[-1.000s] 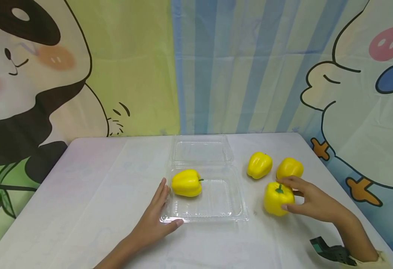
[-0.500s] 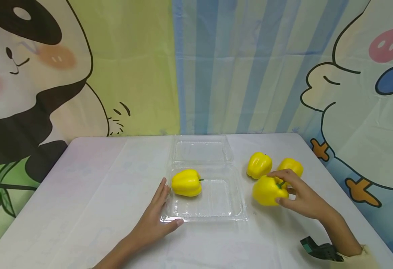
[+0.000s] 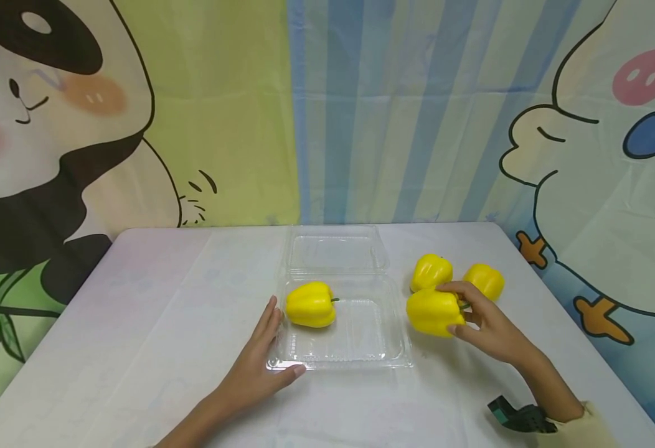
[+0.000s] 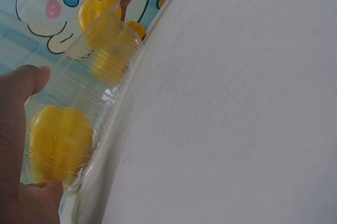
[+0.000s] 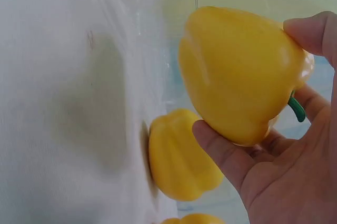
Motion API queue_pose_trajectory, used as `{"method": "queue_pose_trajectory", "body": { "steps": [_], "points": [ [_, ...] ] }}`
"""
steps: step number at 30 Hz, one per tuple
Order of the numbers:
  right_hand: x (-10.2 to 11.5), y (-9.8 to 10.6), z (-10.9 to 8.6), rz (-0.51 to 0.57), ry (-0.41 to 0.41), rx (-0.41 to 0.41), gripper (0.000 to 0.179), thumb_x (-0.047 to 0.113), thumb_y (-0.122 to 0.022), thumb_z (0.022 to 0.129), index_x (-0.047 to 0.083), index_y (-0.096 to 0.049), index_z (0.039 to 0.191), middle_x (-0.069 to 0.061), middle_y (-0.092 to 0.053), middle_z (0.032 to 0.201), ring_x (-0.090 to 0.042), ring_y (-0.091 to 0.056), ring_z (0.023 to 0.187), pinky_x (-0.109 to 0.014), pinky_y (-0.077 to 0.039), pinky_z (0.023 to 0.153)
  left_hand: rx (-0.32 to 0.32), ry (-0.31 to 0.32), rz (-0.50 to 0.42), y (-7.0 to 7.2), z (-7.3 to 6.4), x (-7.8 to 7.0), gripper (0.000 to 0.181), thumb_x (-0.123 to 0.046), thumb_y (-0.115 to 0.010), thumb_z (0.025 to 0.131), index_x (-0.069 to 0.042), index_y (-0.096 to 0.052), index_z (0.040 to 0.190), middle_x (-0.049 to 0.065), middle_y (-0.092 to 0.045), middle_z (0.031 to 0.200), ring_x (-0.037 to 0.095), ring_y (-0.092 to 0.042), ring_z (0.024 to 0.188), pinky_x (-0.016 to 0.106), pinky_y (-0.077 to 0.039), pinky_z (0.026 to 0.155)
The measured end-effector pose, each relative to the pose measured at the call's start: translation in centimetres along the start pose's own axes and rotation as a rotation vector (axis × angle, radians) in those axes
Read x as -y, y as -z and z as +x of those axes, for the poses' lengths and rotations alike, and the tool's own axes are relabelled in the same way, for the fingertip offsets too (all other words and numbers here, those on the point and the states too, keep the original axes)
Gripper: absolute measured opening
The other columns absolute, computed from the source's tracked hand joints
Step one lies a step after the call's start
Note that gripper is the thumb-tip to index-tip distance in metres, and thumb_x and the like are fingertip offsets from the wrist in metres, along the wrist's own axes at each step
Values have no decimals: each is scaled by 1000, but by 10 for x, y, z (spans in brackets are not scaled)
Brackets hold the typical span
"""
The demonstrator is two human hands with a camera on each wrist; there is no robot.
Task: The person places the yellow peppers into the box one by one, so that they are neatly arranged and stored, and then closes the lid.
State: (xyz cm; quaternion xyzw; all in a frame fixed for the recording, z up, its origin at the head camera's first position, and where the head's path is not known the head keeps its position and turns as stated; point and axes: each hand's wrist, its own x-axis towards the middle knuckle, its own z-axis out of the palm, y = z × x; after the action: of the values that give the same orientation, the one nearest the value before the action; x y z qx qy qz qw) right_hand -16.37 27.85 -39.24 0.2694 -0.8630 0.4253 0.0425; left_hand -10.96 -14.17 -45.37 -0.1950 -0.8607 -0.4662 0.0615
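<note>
Carrying one yellow pepper (image 3: pixel 431 312) clear of the table (image 3: pixel 137 348), the right hand (image 3: pixel 492 326) has come leftward in the head view to just beside the one open container (image 3: pixel 369 339), so the four peppers now split into one held, an inside pepper (image 3: pixel 309 305) and two loose peppers (image 3: pixel 431 271) (image 3: pixel 484 281). In the left wrist view the left hand (image 4: pixel 13 134), thumb spread, rests against the container, gripping nothing. The right wrist view shows thumb and curved fingers pinching the held pepper, green stem (image 5: pixel 296 108) palmward.
</note>
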Motion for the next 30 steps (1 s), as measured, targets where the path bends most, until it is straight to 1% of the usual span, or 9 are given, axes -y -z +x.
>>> {"method": "queue_pose_trajectory", "body": {
  "steps": [3, 7, 12, 15, 18, 22, 26, 28, 30],
  "points": [
    [0, -5, 2, 61, -2, -38, 58, -8, -68, 82, 6, -47, 134, -9, -47, 128, -14, -53, 102, -21, -53, 85, 0, 5, -4, 0, 0, 0, 105, -41, -81, 78, 2, -21, 152, 0, -1, 163, 20, -26, 142, 30, -29, 109],
    [-1, -13, 7, 148, -29, -87, 52, -10, -62, 86, 2, -44, 133, -15, -45, 128, -13, -55, 101, -22, -55, 83, 2, 17, -18, 0, 0, 0, 105, -37, -83, 78, 1, -21, 153, -1, -1, 163, 20, -25, 142, 32, -31, 108],
    [-2, -19, 11, 177, -49, -133, 41, -6, -58, 92, 0, -45, 131, -16, -45, 129, -12, -56, 99, -21, -56, 81, 4, 14, -27, 0, 0, 0, 105, -39, -82, 78, 1, -20, 153, -1, 0, 163, 20, -25, 143, 33, -32, 108],
    [-1, -20, 13, 200, -60, -132, 42, -5, -60, 92, 0, -45, 131, -16, -44, 132, -10, -56, 102, -20, -54, 84, 4, 10, -30, 0, 1, 0, 105, -39, -82, 78, 2, -20, 153, -1, 0, 163, 20, -25, 143, 33, -33, 108],
    [1, -19, 15, 177, -60, -115, 52, -2, -65, 90, 0, -43, 137, -15, -44, 134, -7, -54, 107, -17, -51, 88, 2, 10, -28, 0, 1, 1, 106, -38, -83, 77, 1, -20, 153, -1, 0, 163, 20, -25, 142, 33, -32, 108],
    [4, -19, 18, 116, -11, -67, 65, 0, -70, 87, 2, -41, 145, -14, -45, 138, -7, -52, 113, -14, -45, 95, 3, 16, -24, 0, 1, 1, 106, -37, -83, 77, 1, -20, 153, -2, 0, 163, 20, -25, 143, 33, -31, 108],
    [7, -18, 21, 43, 23, -29, 69, 5, -74, 86, 8, -42, 147, -10, -46, 141, -6, -49, 118, -12, -37, 101, 6, 23, -39, 1, 1, -1, 107, -38, -83, 77, 1, -20, 153, -2, 0, 163, 20, -24, 143, 32, -31, 109],
    [9, -17, 22, 21, 26, -19, 69, 7, -75, 85, 8, -42, 147, -9, -47, 142, -5, -49, 118, -11, -37, 101, 9, 26, -53, 1, 1, -1, 107, -40, -83, 77, 1, -19, 153, -1, 0, 163, 20, -24, 143, 31, -30, 109],
    [10, -16, 24, 31, 31, -12, 70, 7, -75, 85, 5, -42, 146, -10, -47, 141, -5, -50, 117, -11, -38, 100, 12, 27, -64, 1, 1, -2, 108, -42, -82, 77, 1, -19, 153, -1, 1, 163, 20, -24, 143, 29, -30, 109]
  ]
}}
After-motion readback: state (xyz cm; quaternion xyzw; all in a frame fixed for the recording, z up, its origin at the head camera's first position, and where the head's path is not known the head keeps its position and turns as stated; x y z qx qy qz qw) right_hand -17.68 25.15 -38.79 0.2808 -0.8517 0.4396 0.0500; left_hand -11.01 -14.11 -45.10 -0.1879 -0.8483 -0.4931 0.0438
